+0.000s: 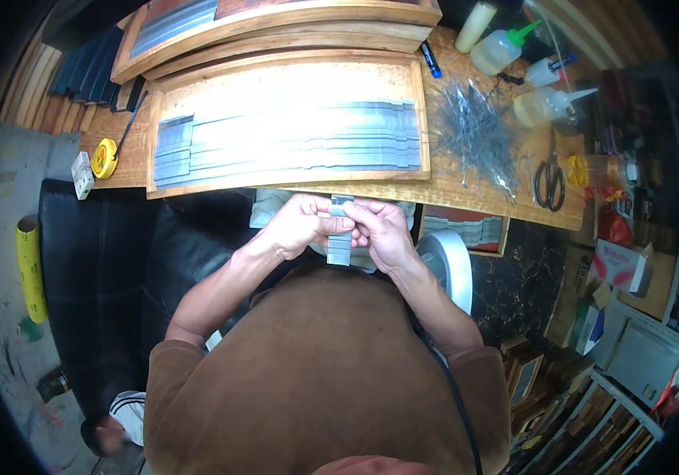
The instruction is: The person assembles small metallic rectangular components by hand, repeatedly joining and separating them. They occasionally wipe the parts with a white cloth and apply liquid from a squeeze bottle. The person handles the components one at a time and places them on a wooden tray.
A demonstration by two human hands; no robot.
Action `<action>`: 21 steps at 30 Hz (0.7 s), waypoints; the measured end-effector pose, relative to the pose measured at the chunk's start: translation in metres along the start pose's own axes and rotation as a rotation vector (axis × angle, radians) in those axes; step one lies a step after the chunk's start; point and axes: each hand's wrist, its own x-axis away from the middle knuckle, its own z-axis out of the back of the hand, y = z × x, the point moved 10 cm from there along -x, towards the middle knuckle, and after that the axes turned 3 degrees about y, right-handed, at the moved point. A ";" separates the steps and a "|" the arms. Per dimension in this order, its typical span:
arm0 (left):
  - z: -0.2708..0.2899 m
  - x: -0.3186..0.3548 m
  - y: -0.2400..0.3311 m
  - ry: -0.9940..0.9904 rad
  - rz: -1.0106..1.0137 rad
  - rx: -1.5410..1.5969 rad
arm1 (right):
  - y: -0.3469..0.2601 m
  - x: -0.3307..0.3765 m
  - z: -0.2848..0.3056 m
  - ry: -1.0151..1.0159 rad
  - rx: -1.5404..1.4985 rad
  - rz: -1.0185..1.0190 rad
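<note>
Many grey metal strips (292, 142) already lie in rows in the wooden tray (284, 67) on the desk (466, 186). We pinch one more small strip stack (340, 237) between our left hand (300, 226) and right hand (383, 229), both closed on it, just below the desk edge. We judge the work partly done, as a heap of loose metal pins (474, 134) waits beside the tray.

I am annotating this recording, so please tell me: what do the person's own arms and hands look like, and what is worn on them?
Both hands, the left hand and the right hand, are bare, without gloves. The brown fabric sleeves are pushed up, so the forearms are uncovered. I can make out no rings, watch or markings.
</note>
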 end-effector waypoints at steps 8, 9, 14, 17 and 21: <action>-0.032 0.039 0.071 0.054 -0.612 -0.524 | -0.075 0.040 -0.027 0.038 0.562 0.590; -0.035 0.047 0.080 0.057 -0.748 -0.712 | -0.101 0.059 -0.046 -0.008 0.686 0.764; -0.053 0.055 0.131 0.142 -1.147 -0.830 | -0.164 0.070 -0.085 -0.111 0.839 0.975; -0.046 0.044 0.126 0.140 -1.049 -0.743 | -0.163 0.054 -0.078 -0.133 0.815 0.892; -0.042 0.035 0.121 0.114 -0.937 -0.705 | -0.164 0.052 -0.075 -0.128 0.773 0.904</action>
